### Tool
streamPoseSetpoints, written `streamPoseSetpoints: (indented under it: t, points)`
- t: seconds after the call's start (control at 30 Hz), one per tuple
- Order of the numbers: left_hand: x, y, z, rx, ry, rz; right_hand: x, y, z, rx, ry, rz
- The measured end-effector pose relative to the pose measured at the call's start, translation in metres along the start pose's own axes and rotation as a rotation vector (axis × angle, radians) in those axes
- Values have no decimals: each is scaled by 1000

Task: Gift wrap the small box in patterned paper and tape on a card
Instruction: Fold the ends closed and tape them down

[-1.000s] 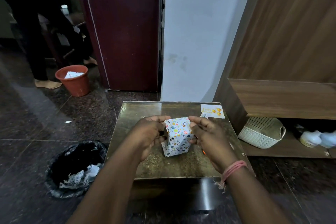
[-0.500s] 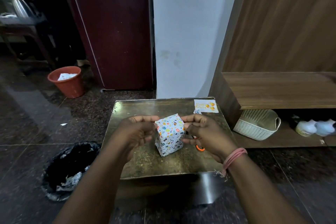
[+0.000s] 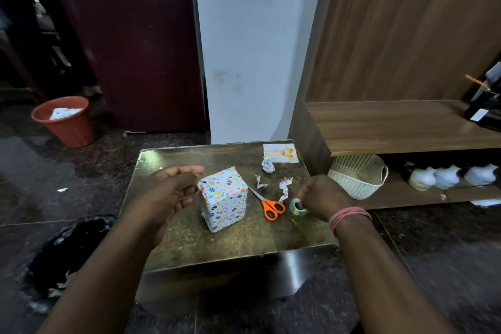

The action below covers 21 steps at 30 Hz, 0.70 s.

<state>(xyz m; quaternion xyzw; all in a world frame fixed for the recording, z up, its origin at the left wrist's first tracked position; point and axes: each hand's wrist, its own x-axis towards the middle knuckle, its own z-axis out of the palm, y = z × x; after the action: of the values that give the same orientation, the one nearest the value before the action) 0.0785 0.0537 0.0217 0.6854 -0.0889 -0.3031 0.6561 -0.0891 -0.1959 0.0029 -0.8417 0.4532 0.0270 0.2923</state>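
The small box point(image 3: 223, 198), wrapped in white paper with coloured dots, stands upright in the middle of the low brass-coloured table point(image 3: 217, 247). My left hand point(image 3: 170, 190) is beside its upper left edge, its loosely curled fingertips touching the paper. My right hand point(image 3: 322, 195) has curled fingers on the roll of tape point(image 3: 296, 206) near the table's right edge. The card point(image 3: 280, 152), white with orange balloons, lies flat at the far right corner.
Orange-handled scissors point(image 3: 268, 205) lie between the box and the tape. Paper scraps point(image 3: 286, 188) and a crumpled ball point(image 3: 267, 165) lie behind them. A black bin bag point(image 3: 67, 249) sits on the floor at left, a red bucket point(image 3: 65, 120) farther back, and a white basket point(image 3: 357, 176) under the wooden shelf at right.
My right hand has left the box and moved right to the tape roll. The left hand stays by the box, which now stands uncovered, with the scissors in view.
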Motion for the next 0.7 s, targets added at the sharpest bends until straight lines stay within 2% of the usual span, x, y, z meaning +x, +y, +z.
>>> streamPoseSetpoints:
  t: [0.17,0.3,0.37,0.43,0.53,0.7]
  points:
    - [0,-3,2,11,64,86,-6,1,11,-237,-49,34]
    - [-1,-4,3,18,132,167,-9,-1,10,-207,-34,40]
    - [-5,-1,6,24,165,256,-5,-1,3,-31,-67,32]
    - [-12,4,11,44,192,360,-9,-4,-5,303,-112,-1]
    - [-26,16,25,23,178,461,-22,-14,-10,683,-220,-142]
    - [-44,23,41,23,-7,417,-37,-42,-5,1041,-458,-361]
